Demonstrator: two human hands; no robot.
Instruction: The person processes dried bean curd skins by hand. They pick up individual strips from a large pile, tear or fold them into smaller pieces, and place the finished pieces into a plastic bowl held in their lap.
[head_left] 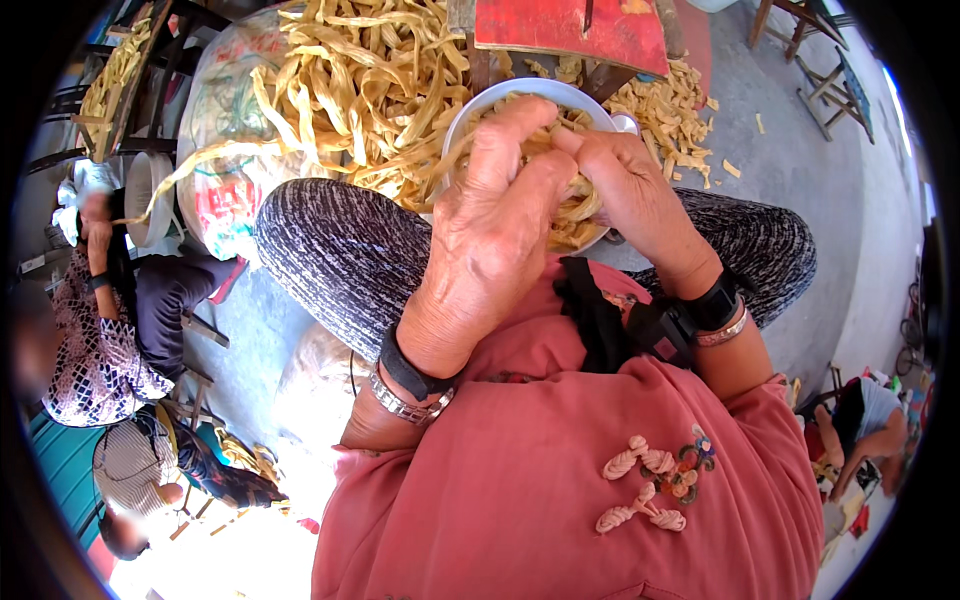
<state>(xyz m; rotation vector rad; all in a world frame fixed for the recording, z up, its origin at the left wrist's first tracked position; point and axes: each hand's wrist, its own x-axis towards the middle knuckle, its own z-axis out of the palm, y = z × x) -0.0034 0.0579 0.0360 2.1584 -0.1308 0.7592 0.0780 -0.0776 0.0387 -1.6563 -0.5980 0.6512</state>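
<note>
My left hand (490, 205) and my right hand (635, 190) meet over a pale round basin (586, 100) between my knees. Fingers of both hands are bent and pressed together on a limp, yellowish strip (463, 152), mostly hidden by the hands. More curled yellowish pieces (577, 225) lie inside the basin under my fingers. A heap of long, flat yellowish strips (375, 75) spreads to the left of the basin, on a printed plastic sack (230, 110). One strip trails out leftward over the sack.
A red-topped wooden stool (570, 38) stands just beyond the basin. Short cut pieces (660, 115) lie on the floor to its right. At left sit other people (95, 350), beside a white bucket (150, 195). Folding stools (838, 90) stand at far right.
</note>
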